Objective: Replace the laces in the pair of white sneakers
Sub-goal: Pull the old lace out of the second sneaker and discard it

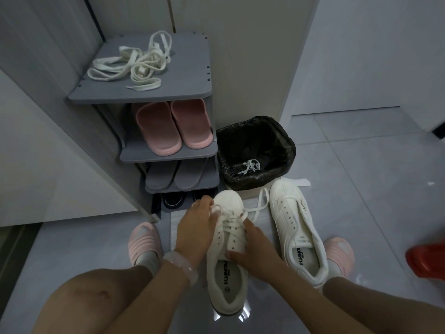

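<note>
- The near sneaker [228,239] lies on the floor [361,189] between the person's legs, toe pointing away; a white lace [232,219] is threaded across its upper eyelets, and its loose ends trail to the right toward the other shoe
- The left hand [196,221] rests on the toe side of this shoe, fingers curled and pinching the lace near the front eyelets; a pale bracelet [180,262] sits on that wrist
- The right hand [252,239] holds the shoe's right flank, thumb pressed by the lower eyelets, fingers bent round the side
- The second sneaker [296,225] lies just to the right, unlaced, its eyelets bare
- A bin [255,153] lined with a black bag stands just beyond both shoes; a white lace bundle [250,166] lies inside it
- A grey shoe rack [168,92] stands left of the bin; loose cream laces [134,61] lie tangled on its top shelf; pink slippers [173,126] fill the shelf below, grey slippers [178,174] the next
- The person wears pink slippers on both feet; a red object [426,260] shows at the right edge
</note>
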